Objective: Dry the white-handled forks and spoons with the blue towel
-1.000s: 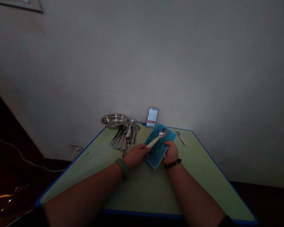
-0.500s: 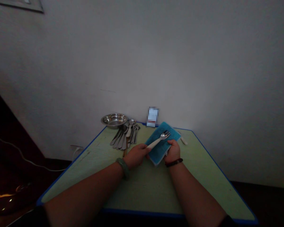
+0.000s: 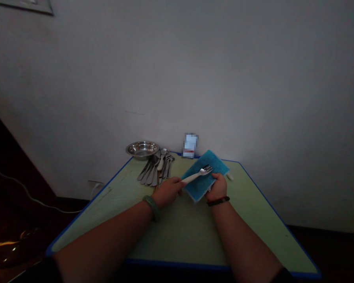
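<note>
My left hand (image 3: pixel 170 191) is closed round the handle end of a fork (image 3: pixel 194 177) with a pale handle and metal tines. The fork lies over a blue cloth (image 3: pixel 199 188), its tines pointing up and to the right. Gripping the cloth's right side is my right hand (image 3: pixel 217 187), with the thumb on top near the tines and the other fingers hidden beneath. To the left of the cloth, a pile of metal cutlery (image 3: pixel 150 173) rests on the table. A pale-handled piece (image 3: pixel 230 176) shows partly from behind the cloth's right corner.
A shiny metal bowl (image 3: pixel 142 150) stands at the table's back left corner. Against the wall at the back is an upright blurred, screen-like object (image 3: pixel 190 145). The green table (image 3: pixel 183 239) has a blue edge. A white cable (image 3: pixel 41 203) runs at the left.
The cloth and my right hand have shifted slightly to the right, covering more of the pale-handled piece. My left hand still holds the fork, almost in place.
</note>
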`<state>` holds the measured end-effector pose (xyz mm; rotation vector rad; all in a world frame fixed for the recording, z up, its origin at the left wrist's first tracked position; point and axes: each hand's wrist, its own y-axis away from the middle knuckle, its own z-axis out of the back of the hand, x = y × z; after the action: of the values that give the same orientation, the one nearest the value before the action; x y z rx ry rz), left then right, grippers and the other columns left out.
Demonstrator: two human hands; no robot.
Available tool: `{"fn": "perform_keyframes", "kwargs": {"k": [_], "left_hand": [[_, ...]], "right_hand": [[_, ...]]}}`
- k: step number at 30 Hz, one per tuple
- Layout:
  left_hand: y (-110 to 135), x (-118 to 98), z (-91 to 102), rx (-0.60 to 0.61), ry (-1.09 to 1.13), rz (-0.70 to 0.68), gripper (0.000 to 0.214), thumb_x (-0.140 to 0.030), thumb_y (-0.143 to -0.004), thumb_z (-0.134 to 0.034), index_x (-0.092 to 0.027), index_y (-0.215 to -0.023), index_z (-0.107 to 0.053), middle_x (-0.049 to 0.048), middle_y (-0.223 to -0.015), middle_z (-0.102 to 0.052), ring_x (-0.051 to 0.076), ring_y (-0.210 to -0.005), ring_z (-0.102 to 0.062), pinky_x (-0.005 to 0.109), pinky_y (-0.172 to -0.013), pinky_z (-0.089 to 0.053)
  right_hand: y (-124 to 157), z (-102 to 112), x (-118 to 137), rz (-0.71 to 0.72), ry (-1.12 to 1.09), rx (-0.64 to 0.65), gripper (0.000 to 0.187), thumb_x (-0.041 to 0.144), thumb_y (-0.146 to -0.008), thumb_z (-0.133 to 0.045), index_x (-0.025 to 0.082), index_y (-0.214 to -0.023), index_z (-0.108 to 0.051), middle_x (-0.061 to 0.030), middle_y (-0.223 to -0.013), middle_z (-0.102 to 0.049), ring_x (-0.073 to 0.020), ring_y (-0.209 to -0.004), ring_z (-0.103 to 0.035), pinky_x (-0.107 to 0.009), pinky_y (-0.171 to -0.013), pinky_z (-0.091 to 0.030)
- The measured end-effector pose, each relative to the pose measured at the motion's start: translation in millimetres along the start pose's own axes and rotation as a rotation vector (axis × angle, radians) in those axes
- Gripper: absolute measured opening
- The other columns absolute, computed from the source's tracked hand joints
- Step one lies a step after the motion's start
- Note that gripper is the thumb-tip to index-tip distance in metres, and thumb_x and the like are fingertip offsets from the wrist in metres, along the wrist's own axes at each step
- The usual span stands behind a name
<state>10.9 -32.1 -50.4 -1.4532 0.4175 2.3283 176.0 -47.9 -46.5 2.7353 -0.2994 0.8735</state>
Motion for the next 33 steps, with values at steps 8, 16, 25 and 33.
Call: {"fn": "perform_keyframes", "kwargs": {"k": [8, 16, 25, 33], "left_hand": [[-2.6, 1.8, 5.1, -0.093, -0.023, -0.083, 0.033, -0.045, -0.072, -0.036, -0.017, -0.064, -0.051, -0.0019, -0.052, -0.047, 0.011, -0.048, -0.043, 0.022, -0.046, -0.030], [-3.5, 3.6, 0.8, -0.156, -0.057, -0.080, 0.036, -0.049, -0.070, -0.038, -0.018, -0.078, -0.055, -0.0023, -0.059, -0.050, 0.011, -0.053, -0.044, 0.022, -0.048, -0.031], [2.1, -1.4, 0.5, -0.118, -0.102, -0.115, 0.040, -0.051, -0.072, -0.036, -0.017, -0.081, -0.056, 0.0002, -0.067, -0.056, 0.014, -0.059, -0.048, 0.022, -0.050, -0.032], [3.2, -4.2, -1.3, -0.105, -0.104, -0.142, 0.034, -0.047, -0.073, -0.037, -0.018, -0.078, -0.055, -0.0004, -0.070, -0.058, 0.015, -0.066, -0.051, 0.024, -0.059, -0.035]], "right_hand": [[3.3, -2.5, 1.1, 0.027, -0.020, 0.017, 0.029, 0.016, -0.056, -0.038, 0.019, -0.079, -0.055, 0.0030, -0.058, -0.064, -0.0172, -0.058, -0.061, -0.033, -0.056, -0.048], [6.0, -5.9, 0.7, -0.011, -0.013, -0.015, 0.026, 0.017, -0.055, -0.038, 0.019, -0.076, -0.054, 0.0026, -0.055, -0.062, -0.0166, -0.055, -0.060, -0.032, -0.055, -0.048], [-3.2, 5.7, -7.4, -0.050, 0.073, 0.074, 0.013, 0.020, -0.055, -0.040, 0.019, -0.063, -0.050, 0.0018, -0.054, -0.061, -0.0146, -0.047, -0.056, -0.030, -0.051, -0.048], [2.8, -1.0, -6.3, -0.115, 0.072, 0.043, 0.024, 0.019, -0.057, -0.038, 0.017, -0.073, -0.055, 0.0003, -0.050, -0.060, -0.0163, -0.048, -0.058, -0.030, -0.049, -0.047]]}}
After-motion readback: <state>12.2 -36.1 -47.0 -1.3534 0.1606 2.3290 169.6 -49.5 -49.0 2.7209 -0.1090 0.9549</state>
